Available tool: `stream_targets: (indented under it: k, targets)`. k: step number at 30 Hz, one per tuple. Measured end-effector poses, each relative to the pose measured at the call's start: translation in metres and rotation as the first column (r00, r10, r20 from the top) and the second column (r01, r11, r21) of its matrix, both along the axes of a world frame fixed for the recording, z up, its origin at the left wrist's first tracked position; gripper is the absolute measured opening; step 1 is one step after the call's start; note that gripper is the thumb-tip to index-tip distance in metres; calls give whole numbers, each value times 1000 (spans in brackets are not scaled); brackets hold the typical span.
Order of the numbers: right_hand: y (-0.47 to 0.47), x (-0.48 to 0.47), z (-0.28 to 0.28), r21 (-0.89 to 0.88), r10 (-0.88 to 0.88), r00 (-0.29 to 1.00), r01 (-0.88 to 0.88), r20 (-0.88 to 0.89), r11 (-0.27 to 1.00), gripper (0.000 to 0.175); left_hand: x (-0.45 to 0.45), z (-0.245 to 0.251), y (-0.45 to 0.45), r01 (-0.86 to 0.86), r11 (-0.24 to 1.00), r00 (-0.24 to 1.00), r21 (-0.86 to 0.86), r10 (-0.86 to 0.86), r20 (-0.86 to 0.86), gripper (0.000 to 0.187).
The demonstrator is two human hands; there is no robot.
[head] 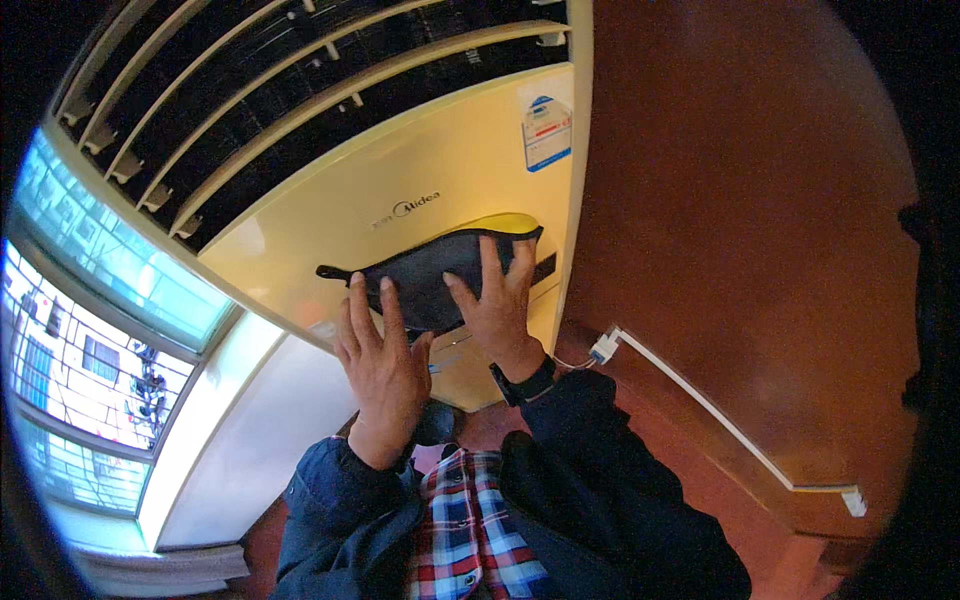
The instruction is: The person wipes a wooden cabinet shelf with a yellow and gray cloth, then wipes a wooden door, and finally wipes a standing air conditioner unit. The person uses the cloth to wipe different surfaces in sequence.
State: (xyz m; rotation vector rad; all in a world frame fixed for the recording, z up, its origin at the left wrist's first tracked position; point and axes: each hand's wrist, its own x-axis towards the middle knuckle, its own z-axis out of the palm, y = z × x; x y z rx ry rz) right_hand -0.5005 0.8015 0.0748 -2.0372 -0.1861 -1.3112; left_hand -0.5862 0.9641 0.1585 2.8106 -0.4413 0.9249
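Note:
A dark fabric pouch or cloth [427, 274] with black trim, a small loop at its left end and a yellow part along its upper right edge lies against the cream front panel of a Midea floor-standing air conditioner [322, 217]. My left hand [382, 367] rests at the dark item's left side, fingers spread and their tips on it. Over its right part is my right hand [499, 300], fingers apart and flat, with a dark band on the wrist. Neither hand closes around the item. A label [547, 135] is stuck on the panel's upper right.
Curved louvres [352, 52] span the unit above the panel. A barred window [82, 360] and white wall [255, 435] are at left. On the reddish-brown wall surface at right, a white cable conduit [705, 409] runs from a white socket or plug [604, 347].

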Motion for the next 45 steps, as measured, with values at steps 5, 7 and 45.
stream_targets:
  k: [5, 7, 45]
  targets:
    - [-4, -1, 10, -9, -15, 1000, 15, 9, 1000, 70, -5, -14, -10, 189, 981, 982, -37, -188, 30, 87]
    - [-6, 0, 12, 10, 26, 999, -26, 45, 1000, 70, -3, -25, -16, 373, 925, 928, -74, -372, 29, 85]
    - [-86, 46, -54, 269, 51, 988, -10, -145, 963, 89, 89, -53, -82, 441, 838, 890, 321, -454, -37, 68]
